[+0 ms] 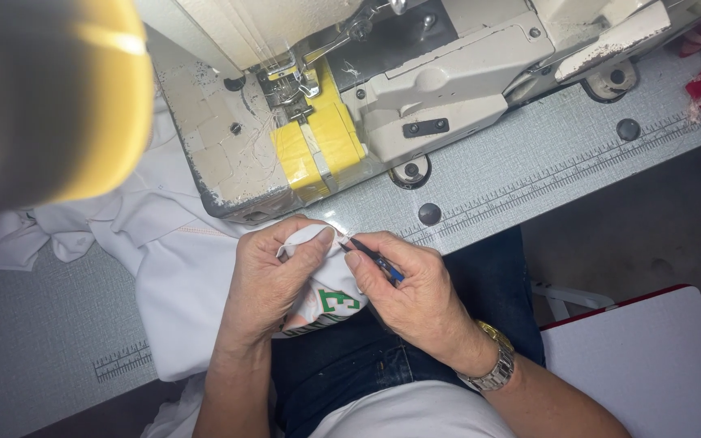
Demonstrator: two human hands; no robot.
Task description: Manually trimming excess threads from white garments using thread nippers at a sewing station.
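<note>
My left hand [273,280] pinches a fold of white fabric [176,276] with a green printed patch [338,302], held over my lap at the table's front edge. My right hand [407,288] grips a small dark tool with a blue handle [376,259], its tip touching the fabric right at my left thumb. A metal wristwatch [492,365] sits on my right wrist. The rest of the white garment spreads left across the table.
An industrial sewing machine [415,89] with yellow tape near its needle area [318,142] stands just beyond my hands on a grey table [578,154] with a printed ruler strip. A white panel with a red edge [651,357] lies at lower right. A blurred yellow object [50,89] fills the upper left.
</note>
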